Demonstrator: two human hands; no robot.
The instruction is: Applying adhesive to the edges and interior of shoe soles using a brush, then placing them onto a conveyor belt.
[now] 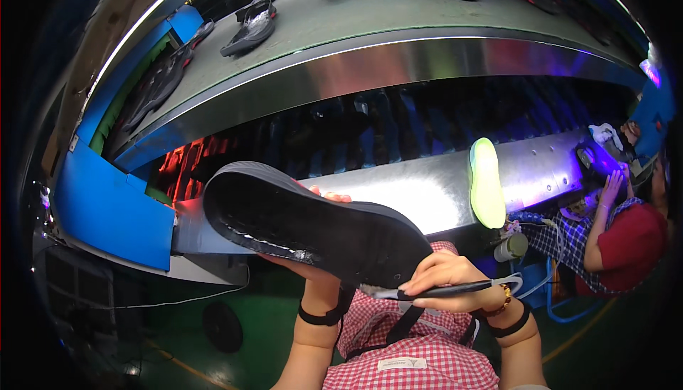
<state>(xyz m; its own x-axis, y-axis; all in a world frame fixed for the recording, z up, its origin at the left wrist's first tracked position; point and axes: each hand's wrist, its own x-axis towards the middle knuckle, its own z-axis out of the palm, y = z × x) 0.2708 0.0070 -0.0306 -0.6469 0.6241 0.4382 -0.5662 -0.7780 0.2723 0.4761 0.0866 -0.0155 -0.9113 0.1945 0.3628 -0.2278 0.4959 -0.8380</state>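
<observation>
A large black shoe sole (pixel 316 230) lies tilted across my left hand (pixel 307 268), its hollow inner side facing me. The fingers of that hand curl over the far edge, and the palm supports it from below. White, wet-looking streaks run along the sole's near inner wall. My right hand (pixel 449 276) grips a slim brush (pixel 384 293) with a dark handle. Its bristle tip is at the sole's near edge; whether it touches is hard to tell. A white tube or cord runs from the handle's back end.
Beyond the sole, a yellow-green sole (pixel 487 184) rests on a metal ledge (pixel 420 194). Above it a green conveyor belt (pixel 370 17) carries several black soles (pixel 250 32). A blue machine panel (pixel 117 201) stands at left. At right sits a co-worker in red (pixel 626 244), beside a lidded container (pixel 509 248).
</observation>
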